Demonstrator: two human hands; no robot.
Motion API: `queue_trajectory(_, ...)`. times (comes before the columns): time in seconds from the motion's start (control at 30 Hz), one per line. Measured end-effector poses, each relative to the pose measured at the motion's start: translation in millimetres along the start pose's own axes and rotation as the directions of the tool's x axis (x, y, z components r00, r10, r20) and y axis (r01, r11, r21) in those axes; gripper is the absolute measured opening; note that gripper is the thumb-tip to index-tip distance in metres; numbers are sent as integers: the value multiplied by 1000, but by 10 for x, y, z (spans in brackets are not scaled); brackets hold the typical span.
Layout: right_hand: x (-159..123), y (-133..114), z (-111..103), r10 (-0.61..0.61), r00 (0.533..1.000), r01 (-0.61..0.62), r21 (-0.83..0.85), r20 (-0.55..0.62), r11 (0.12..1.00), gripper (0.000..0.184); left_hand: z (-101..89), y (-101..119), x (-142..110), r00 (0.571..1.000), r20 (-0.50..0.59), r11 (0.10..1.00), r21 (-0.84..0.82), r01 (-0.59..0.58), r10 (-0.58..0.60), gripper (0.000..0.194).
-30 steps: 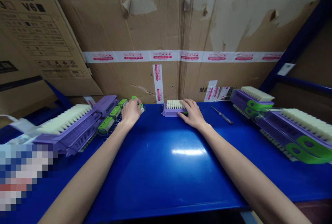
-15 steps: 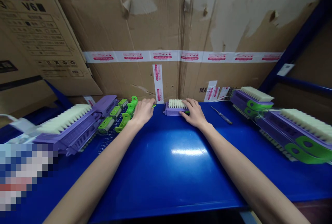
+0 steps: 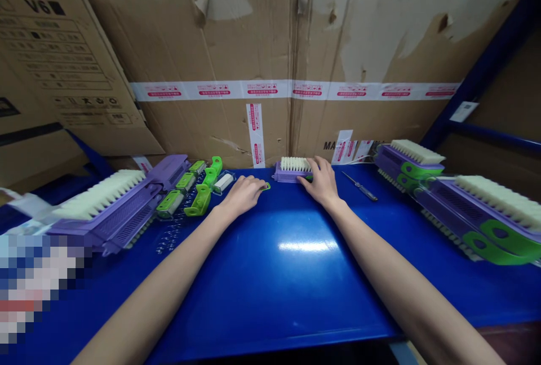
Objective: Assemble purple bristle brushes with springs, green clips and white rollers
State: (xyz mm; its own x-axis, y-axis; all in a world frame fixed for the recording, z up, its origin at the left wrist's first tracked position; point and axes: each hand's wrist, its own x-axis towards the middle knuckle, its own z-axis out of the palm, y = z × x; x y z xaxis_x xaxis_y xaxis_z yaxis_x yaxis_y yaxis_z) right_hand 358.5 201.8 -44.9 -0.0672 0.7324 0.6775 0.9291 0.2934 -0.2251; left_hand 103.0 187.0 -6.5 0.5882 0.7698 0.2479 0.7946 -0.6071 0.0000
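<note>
A small green plastic piece [image 3: 266, 186] sticks out from the pinched fingers of my left hand [image 3: 245, 194], just above the blue tabletop; most of it is hidden. To the right, my right hand [image 3: 322, 183] grips the end of a purple brush [image 3: 291, 176] with cream bristles facing up. A bit of green shows under my right thumb. Left of my left hand lie a small white-topped part [image 3: 224, 183], green brackets [image 3: 198, 200], green clear-sided parts [image 3: 169, 203] and metal springs [image 3: 168, 238].
Purple brushes [image 3: 105, 199] lie at the left, and more purple-and-green brushes [image 3: 499, 218] at the right. A screwdriver [image 3: 364, 189] rests right of my right hand. Taped cardboard [image 3: 203, 128] walls the back of the blue table [image 3: 270, 292].
My left hand has moved right and toward me with the green piece, uncovering the white-topped part. My right hand and the brush have shifted slightly right in view.
</note>
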Motion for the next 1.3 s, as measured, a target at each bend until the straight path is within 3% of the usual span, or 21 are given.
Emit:
queue_trajectory(0.2, -24, -15, 17, 33, 999, -32, -40, 18, 999, 53, -173, 225, -111, 999, -6, 995, 92, -39, 40, 27)
queue_trajectory(0.37, -34, -35, 3, -2, 1000, 2, -26, -10, 1000, 50, -443, 307, -562, 1000, -8, 980, 198, -19, 21, 23)
queue_trajectory(0.43, -37, -53, -8, 10, 1000, -10, -42, -2, 999, 50, -588, 216, -808, 998, 8, 976, 209, 56, -59, 26)
queue_trajectory(0.5, -41, -70, -17, 22, 1000, -22, -60, -1, 998, 49, -732, 69, -1047, 976, -20, 951, 219, 216, -217, 29)
queue_trajectory(0.6, -46, -83, -24, 25, 1000, -26, -61, -15, 998, 47, -868, -167, -1360, 860, -18, 824, 274, 495, -511, 27)
queue_trajectory(0.67, -47, -85, -27, 33, 999, -33, -58, -3, 998, 47, -864, -289, -1538, 811, 9, 784, 262, 562, -585, 22)
queue_trajectory(0.8, -46, -89, -38, 57, 998, -54, -76, 36, 996, 49, -672, -423, -1812, 783, 29, 776, 160, 610, -621, 32)
queue_trajectory(1.0, -44, -98, -43, 58, 998, -54, -87, 37, 995, 47, -459, -509, -1924, 793, 90, 796, -15, 606, -602, 30)
queue_trajectory(1.13, -48, -93, -33, 58, 998, -55, -80, 27, 995, 47, -518, -502, -1893, 786, 7, 785, -47, 617, -618, 29)
queue_trajectory(1.3, -52, -82, -15, 44, 999, -43, -72, 13, 996, 46, -651, -439, -1854, 735, -213, 761, -88, 642, -644, 26)
